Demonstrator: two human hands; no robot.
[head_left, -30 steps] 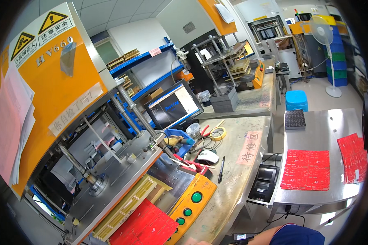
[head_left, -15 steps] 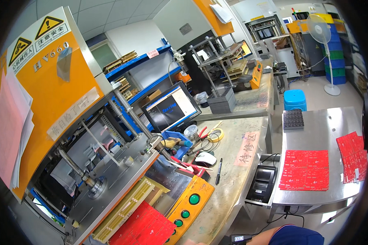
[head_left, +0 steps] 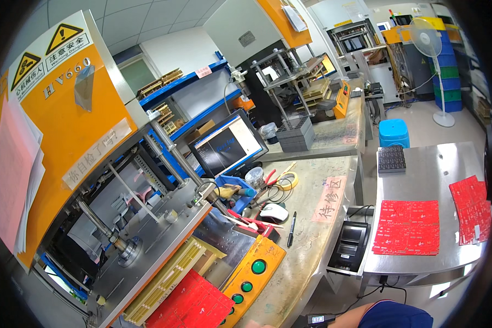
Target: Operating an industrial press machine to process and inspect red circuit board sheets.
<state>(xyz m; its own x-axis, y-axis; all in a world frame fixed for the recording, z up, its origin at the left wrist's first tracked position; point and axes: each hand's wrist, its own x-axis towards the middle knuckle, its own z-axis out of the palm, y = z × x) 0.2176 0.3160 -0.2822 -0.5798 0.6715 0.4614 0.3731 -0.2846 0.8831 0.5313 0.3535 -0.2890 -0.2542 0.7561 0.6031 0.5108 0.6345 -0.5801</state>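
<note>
My right forearm [head_left: 355, 317], in a navy sleeve [head_left: 396, 315] with a black device [head_left: 318, 319] strapped at the wrist, crosses the lower edge. Only a sliver of my right hand [head_left: 253, 324] shows there, beside the orange button panel [head_left: 269, 252], and its fingers are hidden. My left hand is out of the picture. Closest to the right hand is a red circuit board panel [head_left: 191, 304] lying at the front of the press, next to a pale yellow slotted fixture [head_left: 167, 279]. Green buttons [head_left: 259, 267] line the orange panel.
The press [head_left: 106, 139] rises at left. Behind the button panel are a monitor [head_left: 229, 145], a white mouse [head_left: 274, 213], a black pen [head_left: 292, 228] and a tape roll [head_left: 288, 181]. A steel table [head_left: 410, 183] at right bears red board stacks [head_left: 406, 227] and a black block [head_left: 392, 159].
The lettering on the monitor looks fainter. My right arm stays almost where it was, and the boards have not moved.
</note>
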